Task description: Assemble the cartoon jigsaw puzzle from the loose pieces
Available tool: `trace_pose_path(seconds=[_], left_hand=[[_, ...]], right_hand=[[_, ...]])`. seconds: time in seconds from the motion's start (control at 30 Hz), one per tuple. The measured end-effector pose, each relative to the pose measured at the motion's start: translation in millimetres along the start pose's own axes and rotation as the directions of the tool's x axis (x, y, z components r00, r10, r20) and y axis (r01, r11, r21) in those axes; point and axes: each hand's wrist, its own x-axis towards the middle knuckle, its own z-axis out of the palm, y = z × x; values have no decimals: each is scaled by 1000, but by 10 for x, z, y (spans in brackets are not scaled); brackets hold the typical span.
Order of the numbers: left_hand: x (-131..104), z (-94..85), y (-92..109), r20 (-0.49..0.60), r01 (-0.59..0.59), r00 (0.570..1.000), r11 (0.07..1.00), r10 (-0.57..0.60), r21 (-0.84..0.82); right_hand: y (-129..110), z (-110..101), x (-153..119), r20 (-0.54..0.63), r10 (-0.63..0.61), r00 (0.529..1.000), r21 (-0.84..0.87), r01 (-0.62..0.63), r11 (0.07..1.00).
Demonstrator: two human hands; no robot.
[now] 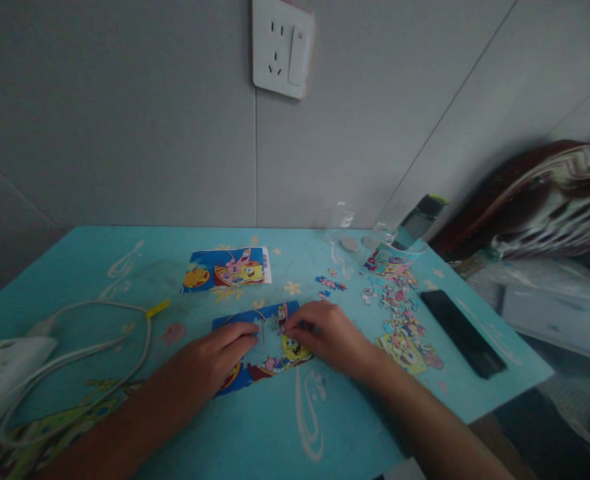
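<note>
A partly assembled jigsaw puzzle (261, 375) with a blue border and a yellow cartoon character lies on the table; bare tabletop shows through a gap in its middle. My left hand (219, 353) rests on its left side, fingers stretched out and holding nothing. At the right side of the gap, my right hand (332, 333) pinches a jigsaw piece (283, 325), its fingertips partly hiding it. Behind the puzzle lies a printed picture card (227, 269) with similar artwork.
Loose puzzle pieces (399, 303) are scattered at the right, with a smaller cluster (331, 285) nearer the middle. Beyond them lies a long black object (463, 333). Clear containers (341, 219) stand by the wall. A white cable (145, 347) loops at the left beside a white device (9, 373).
</note>
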Motion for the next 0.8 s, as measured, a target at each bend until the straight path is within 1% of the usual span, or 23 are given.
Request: trace_pose_path(seconds=[0.03,0.1,0.17,0.2,0.3,0.33,0.4,0.47,0.53,0.67,0.73,0.8], left_hand=[[4,-15,11,-6,-13,1000,1000,13,20],[16,-40,34,-23,-41,999,998,42,46],[26,-53,52,-44,-63,997,997,65,47],[27,-55,58,-53,-69,996,997,72,41],[9,-53,53,-62,-63,996,998,64,24],[-3,-51,44,-62,-57,996,998,59,22],[-31,-46,8,-49,-28,998,999,29,31],[-60,-35,-54,-17,42,999,997,-41,57],[-84,-19,-142,4,117,993,990,-118,83],[-106,7,-326,-35,163,986,984,-161,71],[-103,6,-389,-65,198,979,977,-194,73],[-93,-1,-431,-85,222,973,972,-216,72]], right_hand=[[55,-72,0,-52,51,997,-19,-53,998],[192,-221,-4,-186,167,968,-77,-184,980],[340,-343,-13,-251,245,936,-109,-279,954],[407,-384,-18,-251,265,931,-105,-299,948],[546,-444,-28,-171,267,948,-73,-283,956],[569,-454,-28,-167,263,950,-75,-278,958],[593,-479,-27,-202,271,941,-100,-295,950],[601,-520,-26,-236,297,925,-123,-332,935],[611,-570,-31,-234,322,917,-139,-359,923],[653,-656,-71,-230,345,910,-169,-387,907],[667,-683,-104,-162,361,919,-156,-385,910],[663,-696,-138,-46,373,927,-117,-375,919]])
